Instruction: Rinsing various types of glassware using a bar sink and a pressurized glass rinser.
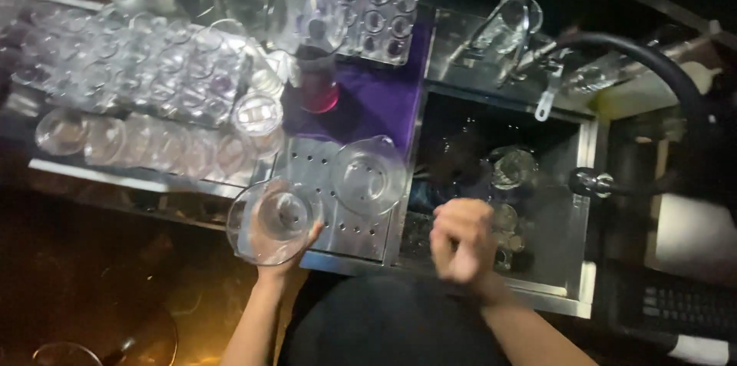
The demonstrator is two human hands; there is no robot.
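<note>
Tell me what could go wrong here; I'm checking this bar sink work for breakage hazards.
1. The left hand holds a clear glass out past the perforated tray's edge; a slip could drop it to the floor.
2. The right hand is over the dark sink, where other glasses sit; it could knock one.

Steel counter (338, 239) (dim light), dark floor (100, 274).

**One head view, looking straight down**

Your only camera sits on your head and faces steeply down, close above the steel table (338, 228) and sink (585, 182). Your forearms enter from the bottom edge. No second view overlaps.
</note>
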